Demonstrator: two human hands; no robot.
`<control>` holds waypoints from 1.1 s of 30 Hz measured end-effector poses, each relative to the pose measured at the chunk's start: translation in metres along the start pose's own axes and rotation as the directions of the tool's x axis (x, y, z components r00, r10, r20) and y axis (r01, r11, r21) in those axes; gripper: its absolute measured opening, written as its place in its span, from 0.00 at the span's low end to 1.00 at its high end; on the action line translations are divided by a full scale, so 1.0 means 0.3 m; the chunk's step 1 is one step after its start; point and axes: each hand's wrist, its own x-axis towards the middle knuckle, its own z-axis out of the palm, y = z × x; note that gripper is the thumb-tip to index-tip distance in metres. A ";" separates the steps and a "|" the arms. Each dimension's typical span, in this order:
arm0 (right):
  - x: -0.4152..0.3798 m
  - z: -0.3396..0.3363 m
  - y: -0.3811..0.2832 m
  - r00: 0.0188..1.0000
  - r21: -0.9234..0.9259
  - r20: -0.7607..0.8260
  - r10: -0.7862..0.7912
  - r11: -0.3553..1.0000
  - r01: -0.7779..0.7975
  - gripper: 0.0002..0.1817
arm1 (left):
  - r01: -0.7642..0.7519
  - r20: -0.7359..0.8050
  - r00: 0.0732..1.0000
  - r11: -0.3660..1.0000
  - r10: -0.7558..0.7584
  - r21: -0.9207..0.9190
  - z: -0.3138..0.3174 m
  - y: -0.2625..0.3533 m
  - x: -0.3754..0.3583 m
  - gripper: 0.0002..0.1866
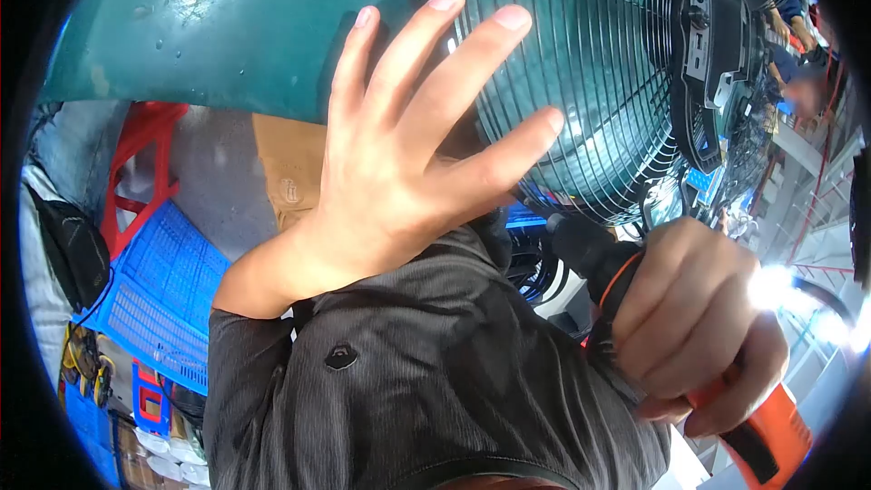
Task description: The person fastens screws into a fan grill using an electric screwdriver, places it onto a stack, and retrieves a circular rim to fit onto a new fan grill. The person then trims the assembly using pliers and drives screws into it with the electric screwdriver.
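Note:
A large fan with a black wire guard [581, 63] lies on a teal work surface [209, 27], its black bracket [712, 63] on the right side. My left hand [390, 145] is open, back toward me, fingers spread; its index finger and thumb overlap the near edge of the guard in this view. Nothing is in that hand. At the lower right my right hand [689, 318] is wrapped round the handle of an orange and black power drill [767, 440]. The drill's black nose points up and left toward the guard's lower edge.
Below the surface at left are a blue plastic basket [163, 290], a red frame [150, 163] and brown cardboard [290, 163]. A black bag [68, 245] stands at the far left. Another person [803, 82] is at the upper right, near a bright lamp [771, 286].

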 end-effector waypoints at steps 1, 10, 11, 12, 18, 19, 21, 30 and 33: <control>-0.001 -0.008 0.003 1.000 0.016 0.000 -0.007 1.000 0.007 0.18 | 0.006 0.007 1.000 1.000 -0.006 -0.005 -0.003 0.000 0.001 0.45; -0.103 -0.006 -0.084 0.986 0.062 -0.114 -0.122 0.990 0.130 0.19 | 0.039 0.086 0.996 0.999 -0.038 -0.014 -0.011 0.057 -0.018 0.37; -0.133 -0.030 -0.116 0.978 0.096 -0.118 -0.172 0.978 0.184 0.21 | -0.026 0.041 0.999 0.999 0.024 0.042 0.030 0.061 -0.062 0.33; -0.174 -0.046 -0.153 0.968 0.133 -0.133 -0.212 0.964 0.230 0.24 | -0.085 0.011 0.996 0.992 0.084 0.090 0.074 0.067 -0.117 0.29; -0.552 -0.105 -0.498 0.531 -0.184 -0.768 -0.358 0.917 0.353 0.24 | -0.303 0.152 0.950 0.919 0.272 0.251 0.089 0.114 -0.234 0.29; -0.623 -0.132 -0.543 0.377 -0.310 -0.836 -0.398 0.911 0.272 0.24 | -0.340 0.145 0.938 0.913 0.314 0.225 0.063 0.114 -0.206 0.30; -0.834 -0.248 -0.620 0.148 -0.434 -0.889 -0.433 0.900 0.025 0.23 | -0.413 0.121 0.910 0.896 0.397 0.165 0.014 0.130 -0.097 0.30; -1.061 -0.396 -0.368 0.011 0.025 -0.979 -0.203 -0.173 -0.985 0.35 | -0.565 0.387 0.735 0.818 0.558 -0.105 0.166 0.585 0.280 0.34; -1.083 -0.449 -0.283 0.072 0.025 -0.947 -0.314 -0.293 -0.956 0.32 | -0.497 0.481 0.728 0.859 0.489 -0.121 0.251 0.640 0.310 0.28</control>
